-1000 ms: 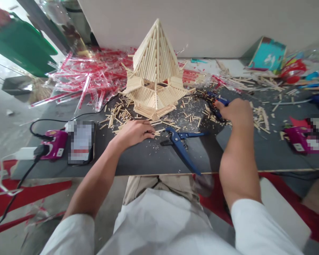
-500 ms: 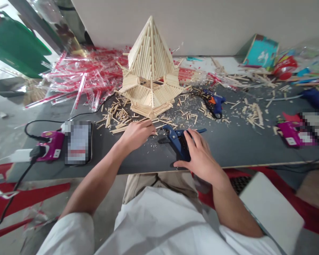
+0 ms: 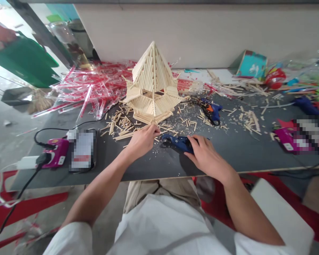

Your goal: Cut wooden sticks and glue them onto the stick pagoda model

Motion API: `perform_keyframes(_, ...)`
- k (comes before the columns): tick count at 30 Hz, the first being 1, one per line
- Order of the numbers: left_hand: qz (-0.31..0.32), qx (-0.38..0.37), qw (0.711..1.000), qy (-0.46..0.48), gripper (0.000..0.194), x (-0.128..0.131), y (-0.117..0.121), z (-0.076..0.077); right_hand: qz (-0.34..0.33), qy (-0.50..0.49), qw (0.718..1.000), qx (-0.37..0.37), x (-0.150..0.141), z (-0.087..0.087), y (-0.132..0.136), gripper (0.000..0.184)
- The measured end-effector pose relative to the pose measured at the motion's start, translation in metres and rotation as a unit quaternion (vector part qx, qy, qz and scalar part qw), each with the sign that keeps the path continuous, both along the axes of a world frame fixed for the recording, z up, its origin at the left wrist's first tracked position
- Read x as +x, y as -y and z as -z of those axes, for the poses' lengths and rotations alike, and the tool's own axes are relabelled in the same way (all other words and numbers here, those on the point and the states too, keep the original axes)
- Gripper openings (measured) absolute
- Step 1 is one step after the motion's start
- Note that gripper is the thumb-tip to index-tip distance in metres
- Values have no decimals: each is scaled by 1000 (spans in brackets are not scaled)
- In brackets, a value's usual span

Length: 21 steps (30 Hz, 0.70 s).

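My right hand (image 3: 206,156) is wrapped round the handles of a blue hand cutter (image 3: 177,142), whose jaws point left toward my other hand. My left hand (image 3: 143,141) is closed in a pinch just left of the jaws; whatever its fingertips hold is too small and hidden to make out. Right behind it stands a peaked model (image 3: 154,71) built of thin wooden sticks, with a flared lower tier. Short cut stick pieces (image 3: 119,120) lie scattered around its base. A blue glue gun (image 3: 215,111) with an orange trigger rests beyond my right hand.
Red-and-clear plastic wrappers (image 3: 95,85) are heaped at the back left. A phone (image 3: 83,150) and a purple power strip (image 3: 57,152) with cables lie at left. Another purple power strip (image 3: 289,140) sits at right. A turquoise box (image 3: 252,65) stands at the back right.
My right hand has left the glue gun, come back to the cutter and gripped its handles, which are now squeezed together. My left hand has stayed near the jaws and its fingers have curled in.
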<state>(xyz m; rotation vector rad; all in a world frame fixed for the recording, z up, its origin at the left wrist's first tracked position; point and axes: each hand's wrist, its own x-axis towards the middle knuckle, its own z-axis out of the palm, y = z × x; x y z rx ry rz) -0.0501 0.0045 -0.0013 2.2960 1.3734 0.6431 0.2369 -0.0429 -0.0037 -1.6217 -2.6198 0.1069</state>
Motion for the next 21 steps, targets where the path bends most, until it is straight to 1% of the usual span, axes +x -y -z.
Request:
perform_keyframes(2, -8, -5, 1000, 23, 9, 1, 0, 3, 22, -32, 999, -25, 7, -4, -3, 61)
perform_keyframes(4, 3, -31, 996, 86, 7, 4, 1, 5, 58, -89, 993, -51, 11, -8, -4, 59)
perform_keyframes(5, 14, -59, 990, 130, 7, 6, 2, 5, 74, -128, 987, -60, 12, -10, -3, 58)
perform_keyframes(7, 37, -135, 965, 222, 10, 11, 6, 6, 102, -217, 968, -72, 10, -12, -1, 52)
perform_keyframes(9, 53, -207, 928, 304, 13, 17, 10, 6, 125, -303, 940, -97, 6, -13, 2, 48)
perform_keyframes(11, 59, -246, 898, 359, 15, 23, 12, 6, 146, -360, 911, -136, -1, -12, 6, 47)
perform_keyframes(13, 54, -255, 884, 388, 19, 28, 12, 5, 160, -390, 891, -170, -9, -12, 11, 48)
perform_keyframes(16, 36, -250, 867, 429, 26, 33, 8, 1, 172, -420, 870, -191, -23, -11, 19, 50)
perform_keyframes(18, 10, -242, 856, 457, 31, 36, 6, -3, 166, -435, 864, -193, -31, -11, 25, 51)
perform_keyframes(21, -43, -221, 847, 481, 34, 39, 5, -9, 152, -448, 861, -187, -40, -10, 32, 51)
